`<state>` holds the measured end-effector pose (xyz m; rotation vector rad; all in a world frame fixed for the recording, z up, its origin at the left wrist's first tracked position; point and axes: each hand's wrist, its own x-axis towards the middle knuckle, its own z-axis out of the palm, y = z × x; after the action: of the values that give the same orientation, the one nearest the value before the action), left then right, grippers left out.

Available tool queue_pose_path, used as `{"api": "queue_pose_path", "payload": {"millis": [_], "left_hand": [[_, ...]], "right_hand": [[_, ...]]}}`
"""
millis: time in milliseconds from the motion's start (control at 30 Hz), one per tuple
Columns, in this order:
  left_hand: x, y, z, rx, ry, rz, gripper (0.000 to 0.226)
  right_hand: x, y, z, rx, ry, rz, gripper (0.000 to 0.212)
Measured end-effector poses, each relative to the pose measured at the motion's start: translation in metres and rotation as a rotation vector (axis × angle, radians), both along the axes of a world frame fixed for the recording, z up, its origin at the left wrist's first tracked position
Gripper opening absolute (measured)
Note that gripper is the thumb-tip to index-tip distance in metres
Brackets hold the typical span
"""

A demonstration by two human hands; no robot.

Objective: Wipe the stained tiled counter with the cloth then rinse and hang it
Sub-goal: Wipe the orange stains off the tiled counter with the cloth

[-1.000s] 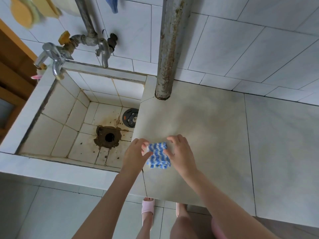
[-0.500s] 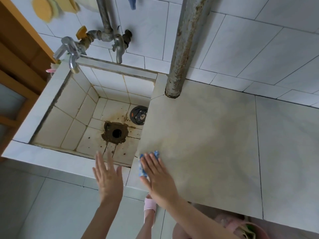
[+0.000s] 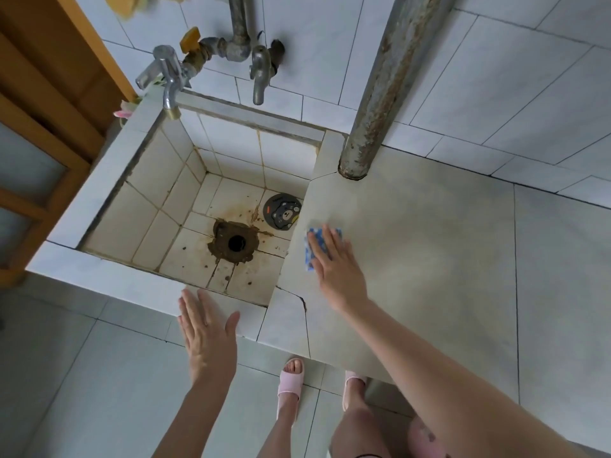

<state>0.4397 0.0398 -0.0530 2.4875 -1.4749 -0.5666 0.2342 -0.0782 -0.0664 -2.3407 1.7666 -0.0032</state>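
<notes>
Cloth [image 3: 310, 256] small, soft, light, prob damp; centre frame on surface [image 3: 429, 259] near sink [image 3: 139, 206] edge | right grip [image 3: 337, 276] flat on it, fingers straight, pressing | left grip [image 3: 206, 338] released, lower centre at sink's front rim | handle w/ palm pressure, else likely bunches/slips

Right hand [image 3: 334, 262] flat on the cloth [image 3: 318, 235], left hand [image 3: 206, 335] spread at the sink [image 3: 109, 276].
The right hand lies palm down just right of the sink, fingers straight and close together, pressing the blue-and-white cloth; its bare forearm runs back toward the lower right. The left hand is palm down at the sink's front rim, fingers straight, holding nothing; whether it touches cannot be told.
</notes>
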Motion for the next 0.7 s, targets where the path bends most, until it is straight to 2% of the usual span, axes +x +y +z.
{"api": "queue_pose_path", "payload": {"millis": [133,333,500,567,700], "left_hand": [[0.003,0.001,-0.007,0.012,-0.026,-0.034,0.073],[0.003,0.001,-0.012,0.006,-0.033,-0.035,0.071],[0.004,0.001,-0.015,0.000,-0.057,-0.048,0.073],[0.004,0.002,-0.016,0.000,-0.073,-0.052,0.073],[0.002,0.002,-0.016,0.019,-0.086,-0.056,0.072]], "right_hand": [[0.008,-0.006,0.001,0.043,-0.060,-0.018,0.060],[0.014,0.095,0.001,-0.020,-0.145,0.295,0.048],[-0.002,0.128,0.005,-0.034,-0.088,0.325,0.047],[-0.010,0.107,0.004,-0.014,-0.067,0.261,0.047],[-0.042,0.035,-0.001,0.017,-0.065,-0.050,0.056]]}}
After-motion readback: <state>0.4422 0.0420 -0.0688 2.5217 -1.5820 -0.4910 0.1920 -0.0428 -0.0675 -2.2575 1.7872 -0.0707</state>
